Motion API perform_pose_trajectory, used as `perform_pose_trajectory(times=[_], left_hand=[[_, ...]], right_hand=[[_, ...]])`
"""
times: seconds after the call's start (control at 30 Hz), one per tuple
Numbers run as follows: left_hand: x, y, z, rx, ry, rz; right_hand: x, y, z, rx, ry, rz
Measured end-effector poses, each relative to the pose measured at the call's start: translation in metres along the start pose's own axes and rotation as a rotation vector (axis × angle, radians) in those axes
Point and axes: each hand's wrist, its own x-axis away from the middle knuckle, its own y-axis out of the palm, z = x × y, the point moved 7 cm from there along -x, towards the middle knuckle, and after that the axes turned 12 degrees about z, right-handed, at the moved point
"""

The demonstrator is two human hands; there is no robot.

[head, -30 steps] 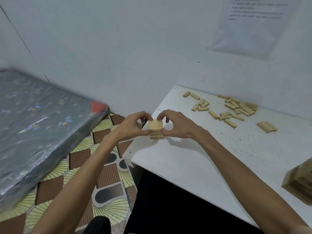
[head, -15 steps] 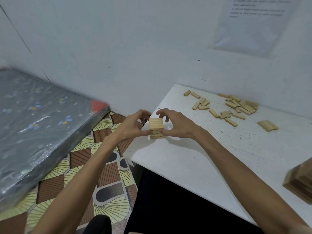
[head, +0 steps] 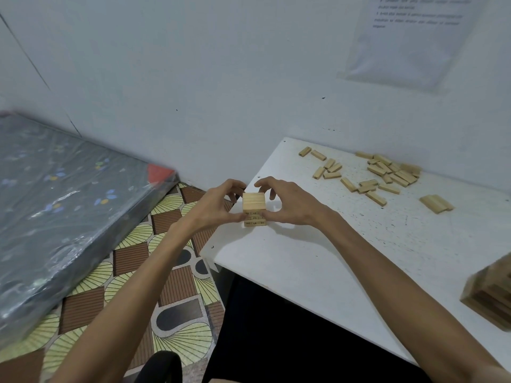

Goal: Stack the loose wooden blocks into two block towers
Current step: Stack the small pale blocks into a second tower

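A short tower of pale wooden blocks [head: 254, 208] stands near the left corner of the white table [head: 318, 261]. My left hand [head: 218, 207] grips its left side and my right hand [head: 287, 204] grips its right side, thumbs low on the front and fingers curled behind. Several loose blocks [head: 384, 175] lie scattered at the back of the table, with a small pair of blocks [head: 435, 203] further right. A second, bigger tower [head: 490, 297] is cut off by the right edge of the view.
The table's left edge drops to a patterned tile floor [head: 132, 261]. A plastic-wrapped mattress [head: 63, 205] lies on the left. A white wall with a taped paper sheet [head: 409, 37] backs the table. A dark gap [head: 276, 341] opens under the table's front edge.
Both hands stay around the small tower; the fingers have shifted slightly around its sides. The blocks have not moved.
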Motion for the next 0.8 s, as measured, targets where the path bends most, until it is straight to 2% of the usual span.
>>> perform_pose_trajectory(times=[0.4,0.63,0.8], left_hand=[[0.0,-0.006,0.003,-0.028,-0.003,-0.079],[-0.017,-0.009,0.045,-0.076,0.112,-0.012],[-0.033,0.014,0.079,-0.104,0.196,-0.045]], right_hand=[[0.008,-0.008,-0.001,0.053,0.028,-0.015],[0.024,-0.037,-0.001,0.138,0.054,0.044],[0.045,-0.066,0.011,0.217,0.124,0.1]])
